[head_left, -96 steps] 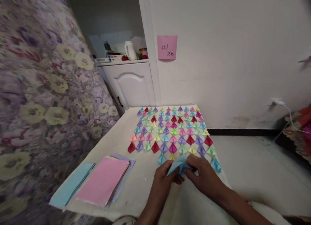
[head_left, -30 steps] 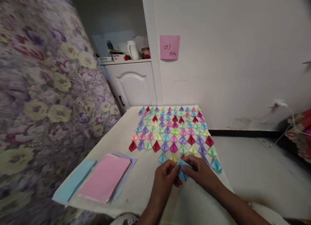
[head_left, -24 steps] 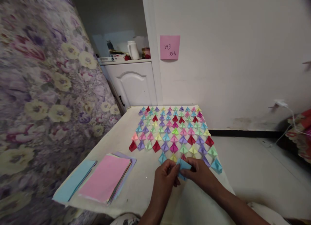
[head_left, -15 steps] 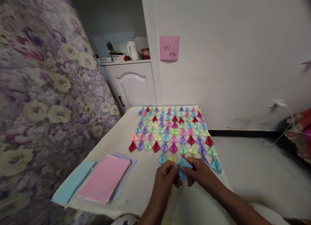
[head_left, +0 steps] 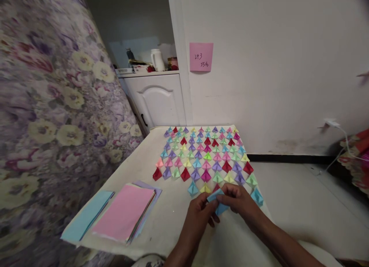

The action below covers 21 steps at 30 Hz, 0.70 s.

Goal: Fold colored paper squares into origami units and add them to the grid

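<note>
A partly folded piece of blue origami paper (head_left: 221,209) is held between both hands above the near part of the table. My left hand (head_left: 202,210) pinches its left edge with thumb and fingers. From the other side, my right hand (head_left: 235,199) grips its upper right part, thumb pressed on the paper. Just beyond the hands, rows of small folded paper pieces (head_left: 206,176) in many colours cover the far part of the table. The nearest row holds a blue folded piece (head_left: 193,188) and a yellow one (head_left: 205,188); my hands partly hide this row.
On the left of the table (head_left: 170,228) lie a stack of pink-topped paper sheets (head_left: 127,211) and a stack of blue paper (head_left: 88,215). A floral curtain (head_left: 66,124) hangs at the left. Behind stand a white cabinet (head_left: 158,97) and a wall with a pink note (head_left: 201,57).
The blue paper was a flat diamond facing me; now its upper part is folded over into a band and it is tilted. My right hand has shifted slightly up.
</note>
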Each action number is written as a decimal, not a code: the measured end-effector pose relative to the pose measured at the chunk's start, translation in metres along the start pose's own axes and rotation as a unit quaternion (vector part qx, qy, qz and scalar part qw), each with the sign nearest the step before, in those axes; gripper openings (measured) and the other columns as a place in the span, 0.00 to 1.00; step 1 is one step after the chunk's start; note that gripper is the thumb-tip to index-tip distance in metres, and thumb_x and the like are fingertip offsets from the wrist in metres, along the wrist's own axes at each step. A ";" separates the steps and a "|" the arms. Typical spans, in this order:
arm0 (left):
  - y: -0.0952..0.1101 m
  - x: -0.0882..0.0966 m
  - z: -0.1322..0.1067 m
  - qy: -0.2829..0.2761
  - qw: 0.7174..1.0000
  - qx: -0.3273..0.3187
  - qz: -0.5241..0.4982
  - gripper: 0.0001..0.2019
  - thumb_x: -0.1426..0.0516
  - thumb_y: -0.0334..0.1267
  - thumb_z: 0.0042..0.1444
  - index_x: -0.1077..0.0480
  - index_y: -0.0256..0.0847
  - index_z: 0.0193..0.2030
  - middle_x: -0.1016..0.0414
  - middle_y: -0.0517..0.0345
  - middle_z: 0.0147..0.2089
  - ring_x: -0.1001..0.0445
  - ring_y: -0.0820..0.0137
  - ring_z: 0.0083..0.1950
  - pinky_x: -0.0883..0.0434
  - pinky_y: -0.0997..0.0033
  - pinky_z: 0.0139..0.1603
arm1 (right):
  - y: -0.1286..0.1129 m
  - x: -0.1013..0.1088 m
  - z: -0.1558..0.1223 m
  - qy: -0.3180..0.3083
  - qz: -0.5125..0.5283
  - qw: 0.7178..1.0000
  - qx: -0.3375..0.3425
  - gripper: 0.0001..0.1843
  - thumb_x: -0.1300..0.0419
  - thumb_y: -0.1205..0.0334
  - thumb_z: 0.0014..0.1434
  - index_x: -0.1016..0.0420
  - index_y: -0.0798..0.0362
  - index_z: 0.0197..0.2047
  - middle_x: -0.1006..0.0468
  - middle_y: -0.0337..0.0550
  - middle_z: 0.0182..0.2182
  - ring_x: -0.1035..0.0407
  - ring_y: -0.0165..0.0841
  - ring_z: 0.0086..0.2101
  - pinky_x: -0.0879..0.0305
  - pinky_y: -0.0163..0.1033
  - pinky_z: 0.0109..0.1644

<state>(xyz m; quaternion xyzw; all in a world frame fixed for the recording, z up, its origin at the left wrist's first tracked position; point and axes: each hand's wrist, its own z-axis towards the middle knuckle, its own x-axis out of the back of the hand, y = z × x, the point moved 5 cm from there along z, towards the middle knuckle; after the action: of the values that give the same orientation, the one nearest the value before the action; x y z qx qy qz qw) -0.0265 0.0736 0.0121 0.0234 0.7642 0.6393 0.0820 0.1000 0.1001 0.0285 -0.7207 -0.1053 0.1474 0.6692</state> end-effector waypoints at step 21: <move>-0.006 -0.003 0.002 -0.004 1.000 0.008 -0.019 0.10 0.42 0.40 0.51 0.30 0.33 0.29 0.28 0.58 0.23 0.29 0.74 0.17 0.35 0.78 0.17 | -0.001 0.012 0.001 0.071 -0.094 0.993 0.029 0.07 0.38 0.63 0.48 0.33 0.54 0.30 0.45 0.27 0.15 0.51 0.24 0.19 0.55 0.30 0.22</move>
<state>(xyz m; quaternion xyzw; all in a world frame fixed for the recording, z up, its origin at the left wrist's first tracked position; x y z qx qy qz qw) -0.0230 0.0738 0.0064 0.0126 0.7690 0.6318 0.0970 0.1114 0.1051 0.0287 -0.6963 -0.1203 0.0356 0.7067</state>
